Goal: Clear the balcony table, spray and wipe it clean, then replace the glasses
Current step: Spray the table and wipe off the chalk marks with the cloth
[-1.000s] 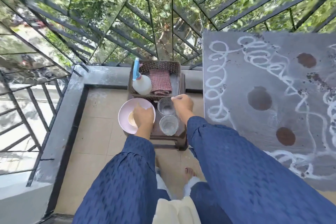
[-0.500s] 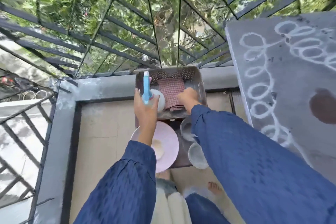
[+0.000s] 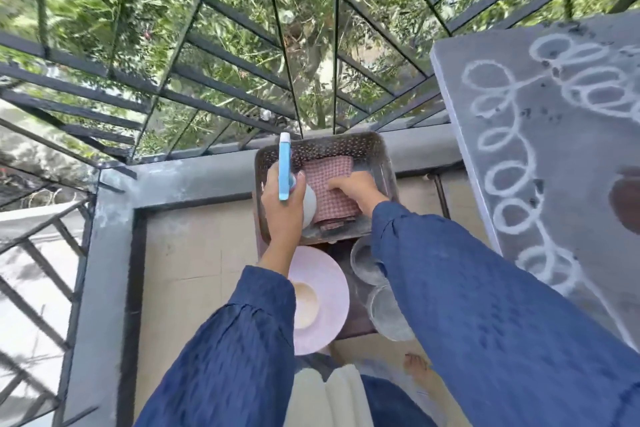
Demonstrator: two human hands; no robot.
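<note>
We see the left hand (image 3: 282, 208) wrapped round the neck of the spray bottle (image 3: 284, 166), fingers and thumb closed tight on it. The bottle's blue head sticks out past the knuckles and its white body bulges from the thumb side of the fist. The right hand (image 3: 356, 189) is just beside it, fingers curled down onto the checked cloth (image 3: 332, 177) and taking hold of it. The cloth lies folded beneath that palm.

Both hands are inside the perforated basket (image 3: 325, 146), whose far wall stands just beyond the fingertips.

Behind the left wrist, toward the body, we find the pink plate (image 3: 329, 288), with a small pale cup (image 3: 304, 302) on it, partly hidden by the left sleeve. Under the right forearm sit the two glasses: the first glass (image 3: 362, 262) close behind the right wrist, the second glass (image 3: 388, 315) further back along the sleeve. Both are half covered by the blue fabric. They and the plate rest on a dark brown stool (image 3: 353, 326).

Out to the right of the right hand, well apart from it, rises the grey table (image 3: 554, 184). Its top is marked with looping white lines and a brown round patch.

Beyond both hands, past the basket, we see the black railing (image 3: 242, 94) and green leaves.
</note>
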